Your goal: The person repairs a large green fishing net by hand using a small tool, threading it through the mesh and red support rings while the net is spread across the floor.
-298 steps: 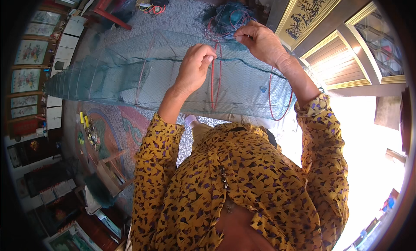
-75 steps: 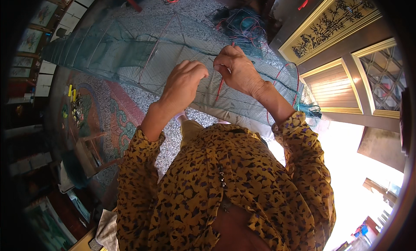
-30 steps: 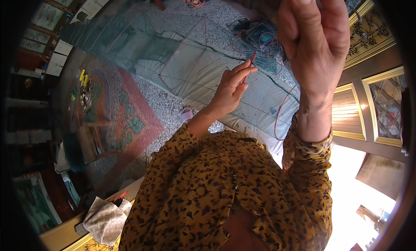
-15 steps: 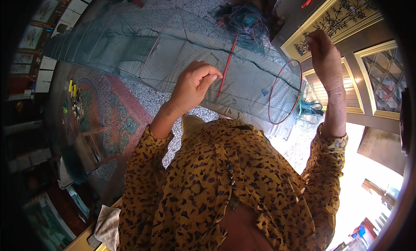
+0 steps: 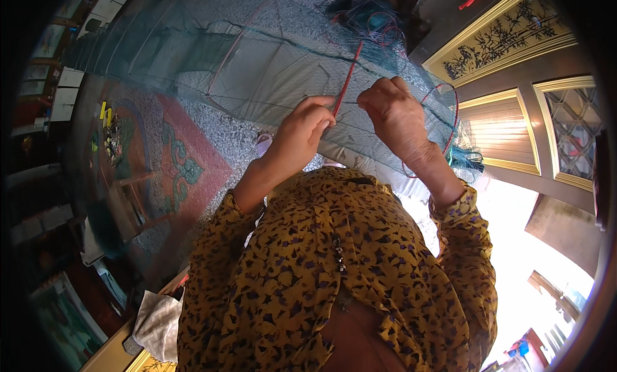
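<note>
A long green mesh net trap [image 5: 257,63] stretches across in front of me, held in shape by thin hoops. My left hand [image 5: 301,131] is closed, thumb and index finger pinching the lower end of a red hoop [image 5: 348,79] where the mesh wraps it. Just to its right, my right hand [image 5: 395,112] has its fingertips pressed together beside that same hoop. What sits in the right fingertips is too small to make out. Another red hoop [image 5: 457,108] rounds the net's right end, partly hidden behind my right hand and wrist.
Dark netting with loose line [image 5: 373,28] lies heaped beyond the net. Pale cloth [image 5: 250,70] shows beneath the mesh. Wooden panelled doors [image 5: 501,44] stand at the right. A patterned floor [image 5: 186,153] and a folded cloth [image 5: 157,324] are at the left.
My right hand has come down and left from high at the right to beside the red hoop. My left hand has shifted slightly right and down, its fingertips now at the hoop.
</note>
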`<state>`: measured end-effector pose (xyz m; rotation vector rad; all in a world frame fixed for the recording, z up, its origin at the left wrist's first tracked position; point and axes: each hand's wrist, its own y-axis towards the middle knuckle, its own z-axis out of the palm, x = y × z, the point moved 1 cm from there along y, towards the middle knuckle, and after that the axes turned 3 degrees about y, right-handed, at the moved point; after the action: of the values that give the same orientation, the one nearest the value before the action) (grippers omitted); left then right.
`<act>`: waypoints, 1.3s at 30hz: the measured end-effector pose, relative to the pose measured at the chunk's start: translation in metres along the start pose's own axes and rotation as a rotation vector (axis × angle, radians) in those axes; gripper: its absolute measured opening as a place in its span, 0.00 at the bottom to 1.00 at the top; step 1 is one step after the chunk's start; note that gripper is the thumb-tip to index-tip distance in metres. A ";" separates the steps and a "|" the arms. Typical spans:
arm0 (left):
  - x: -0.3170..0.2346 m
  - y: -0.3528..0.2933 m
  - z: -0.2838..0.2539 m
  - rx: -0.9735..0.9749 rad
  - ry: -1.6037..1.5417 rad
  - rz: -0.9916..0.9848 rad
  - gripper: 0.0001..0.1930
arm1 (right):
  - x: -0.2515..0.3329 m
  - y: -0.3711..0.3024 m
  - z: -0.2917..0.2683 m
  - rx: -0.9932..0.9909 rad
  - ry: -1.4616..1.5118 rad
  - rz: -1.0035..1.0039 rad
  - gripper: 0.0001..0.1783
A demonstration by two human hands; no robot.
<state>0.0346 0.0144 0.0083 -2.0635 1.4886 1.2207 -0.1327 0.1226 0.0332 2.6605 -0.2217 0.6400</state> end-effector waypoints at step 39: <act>0.016 -0.018 0.012 -0.169 -0.432 -0.119 0.04 | 0.004 0.016 0.047 -0.085 0.304 -0.209 0.08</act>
<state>0.0465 0.0205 -0.0149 -1.7984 1.0826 1.6603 -0.1141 0.0882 0.0025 2.4229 0.1110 0.9277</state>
